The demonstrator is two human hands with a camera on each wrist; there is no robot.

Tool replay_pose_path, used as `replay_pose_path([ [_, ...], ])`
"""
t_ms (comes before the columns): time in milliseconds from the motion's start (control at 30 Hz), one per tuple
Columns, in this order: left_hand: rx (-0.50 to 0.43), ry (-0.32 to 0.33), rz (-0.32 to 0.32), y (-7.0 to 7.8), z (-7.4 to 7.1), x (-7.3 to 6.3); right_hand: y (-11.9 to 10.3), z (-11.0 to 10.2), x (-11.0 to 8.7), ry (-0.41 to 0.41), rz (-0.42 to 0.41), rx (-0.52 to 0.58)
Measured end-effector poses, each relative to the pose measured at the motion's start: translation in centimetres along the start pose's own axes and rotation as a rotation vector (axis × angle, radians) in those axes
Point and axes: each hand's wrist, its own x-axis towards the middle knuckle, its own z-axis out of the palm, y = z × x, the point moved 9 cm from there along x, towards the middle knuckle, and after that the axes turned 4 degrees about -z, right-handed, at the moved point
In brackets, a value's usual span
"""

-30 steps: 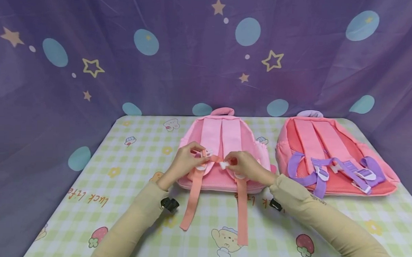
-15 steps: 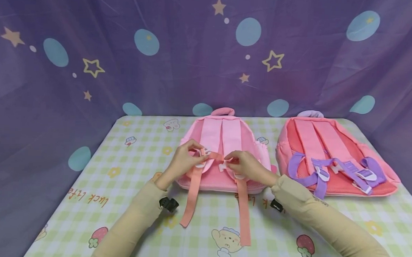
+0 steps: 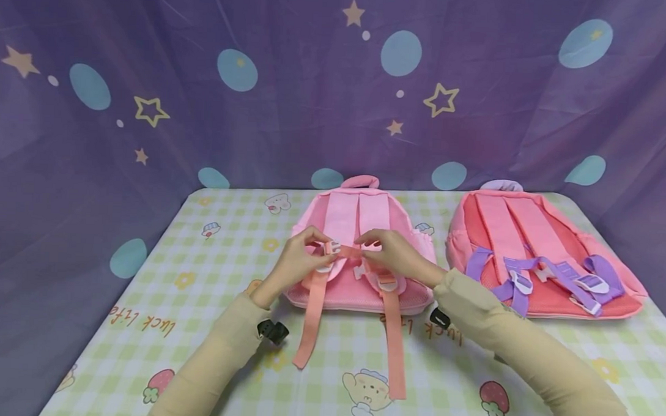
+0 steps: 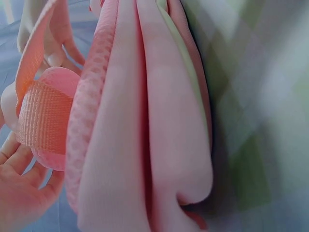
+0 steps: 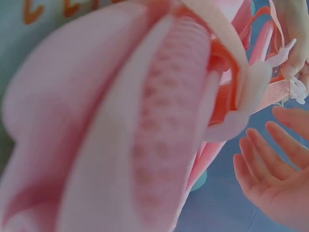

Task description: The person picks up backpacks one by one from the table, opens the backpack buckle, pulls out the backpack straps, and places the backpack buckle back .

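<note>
A pink backpack [image 3: 341,297] lies with its straps up, an orange webbing tail [image 3: 395,357] hanging from each side. My left hand [image 3: 301,256] pinches a white plastic buckle half [image 3: 332,248] on orange webbing over the left shoulder strap. Just across from it, my right hand [image 3: 397,253] has its fingers extended and spread, as the right wrist view shows; there the fingers [image 5: 270,169] stand apart from the webbing. Below the right fingertips, another white buckle piece [image 3: 359,271] hangs loose. Most of my left hand's grip is hidden in the left wrist view.
To the right lies a second backpack [image 3: 459,234], coral pink with purple straps [image 3: 477,262] and white buckles. Both bags rest on a green checked tablecloth [image 3: 226,278]. Behind the table hangs a purple curtain [image 3: 314,128] with stars.
My right hand has let go of the lower white buckle piece and shifted slightly up, fingers opening. My left hand stays in place with its buckle half.
</note>
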Motion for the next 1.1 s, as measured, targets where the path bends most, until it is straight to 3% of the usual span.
replay_pose_path([
  [233, -0.052, -0.029, 0.007, 0.3, 0.2, 0.0, 0.1, 1.3, 1.1, -0.108, 0.027, 0.049],
  [433, -0.053, -0.051, -0.011, 2.8, -0.1, -1.1, 0.4, 1.6, 1.6, -0.114, 0.042, 0.094],
  [667, -0.06, -0.049, 0.001, 0.3, 0.2, -0.3, 0.5, 1.7, 1.7, -0.106, 0.052, 0.126],
  [867, -0.035, -0.015, 0.028, 0.5, -0.2, -0.4, 0.6, 1.5, 1.8, -0.081, 0.081, 0.149],
  [1100, -0.023, -0.011, -0.005, 0.7, -0.4, -0.7, 0.4, 1.4, 1.9, -0.075, 0.085, 0.189],
])
